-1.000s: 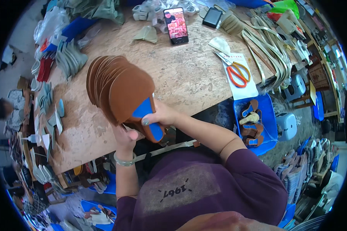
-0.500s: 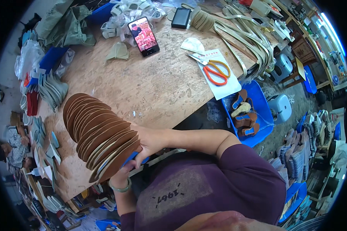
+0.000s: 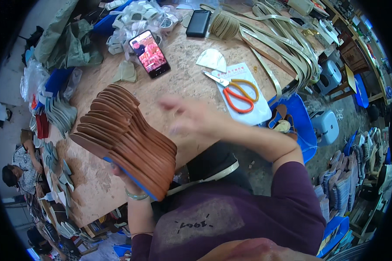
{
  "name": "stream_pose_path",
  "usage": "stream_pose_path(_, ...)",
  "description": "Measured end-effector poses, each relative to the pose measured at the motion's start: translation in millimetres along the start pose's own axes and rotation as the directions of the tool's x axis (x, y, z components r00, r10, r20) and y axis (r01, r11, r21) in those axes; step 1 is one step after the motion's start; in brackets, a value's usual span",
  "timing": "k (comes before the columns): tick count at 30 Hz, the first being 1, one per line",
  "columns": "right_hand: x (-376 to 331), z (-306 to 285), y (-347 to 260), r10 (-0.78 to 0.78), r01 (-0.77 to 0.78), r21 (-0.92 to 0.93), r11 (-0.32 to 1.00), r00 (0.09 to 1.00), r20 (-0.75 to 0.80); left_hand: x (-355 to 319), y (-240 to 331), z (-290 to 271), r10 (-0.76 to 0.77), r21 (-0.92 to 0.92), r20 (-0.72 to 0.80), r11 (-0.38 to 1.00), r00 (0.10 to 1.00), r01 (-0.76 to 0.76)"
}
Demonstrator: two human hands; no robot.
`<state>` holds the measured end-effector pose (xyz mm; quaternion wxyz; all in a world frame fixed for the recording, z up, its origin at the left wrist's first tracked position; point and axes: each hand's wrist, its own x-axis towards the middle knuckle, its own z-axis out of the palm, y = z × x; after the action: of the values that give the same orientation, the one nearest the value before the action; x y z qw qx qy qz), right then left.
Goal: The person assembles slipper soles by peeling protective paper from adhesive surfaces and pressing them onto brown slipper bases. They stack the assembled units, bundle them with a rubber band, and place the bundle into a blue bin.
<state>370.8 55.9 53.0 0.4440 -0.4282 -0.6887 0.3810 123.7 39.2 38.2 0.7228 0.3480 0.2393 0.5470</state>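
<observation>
A thick stack of brown insoles (image 3: 135,143) stands tilted over the near left part of the table, its layers fanned at the far end. A blue surface shows along its lower edge. My left hand (image 3: 121,172), with a bangle at the wrist, grips the stack from below; most of its fingers are hidden behind it. My right hand (image 3: 194,115) is off the stack, to its right above the table. It is blurred by motion, but thumb and fingers look apart with nothing between them.
On the wooden table (image 3: 91,191) lie a phone (image 3: 150,54), scissors (image 3: 237,95) on a white pad (image 3: 250,114), a black box-shaped device (image 3: 199,23) and pale strips (image 3: 287,48). A blue bin (image 3: 307,130) stands right of the table. People (image 3: 24,167) sit at far left.
My right hand has let go of the stack and moved up and right. The stack has turned, so its long side edges now show, with blue along the lower edge.
</observation>
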Motion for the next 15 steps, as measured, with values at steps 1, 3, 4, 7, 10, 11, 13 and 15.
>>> stream_pose_path(1,10.9,-35.3,13.5,0.111,-0.115,-0.031,0.993,0.986,-0.125,11.6,-6.8,-1.8,0.044,-0.105,0.083,0.994,0.996,-0.035)
stream_pose_path(3,46.9,-117.3,73.0,-0.279,0.105,-0.381,0.918,0.855,-0.437,25.1,-8.7,-0.5,0.072,-0.133,0.083,0.989,0.994,-0.060)
stream_pose_path(4,60.3,-166.1,95.5,-0.077,-0.048,-0.233,0.971,0.865,-0.497,34.6,-12.2,-2.3,0.056,-0.132,0.067,0.990,0.996,-0.047)
stream_pose_path(7,84.7,-318.8,203.5,-0.041,-0.365,-0.347,0.864,0.636,-0.771,65.0,-24.4,-6.3,-0.008,-0.121,0.031,0.993,0.999,0.012)
stream_pose_path(10,106.4,-388.5,249.0,-0.210,-0.595,-0.691,0.412,0.676,-0.707,80.3,-33.2,-17.8,-0.028,-0.113,-0.037,0.993,0.999,0.023)
stream_pose_path(11,112.0,-403.2,262.0,-0.172,-0.622,-0.705,0.341,0.695,-0.698,84.3,-34.1,-20.3,-0.030,-0.112,-0.057,0.993,0.998,0.024)
stream_pose_path(13,128.3,-437.2,284.2,-0.135,-0.614,-0.786,0.078,0.774,-0.618,88.4,-33.0,-28.5,-0.039,-0.115,-0.094,0.993,0.995,0.028)
stream_pose_path(15,148.0,-452.4,298.0,-0.100,-0.476,-0.879,-0.030,0.876,-0.471,85.5,-30.6,-34.7,-0.036,-0.109,-0.149,0.994,0.988,0.019)
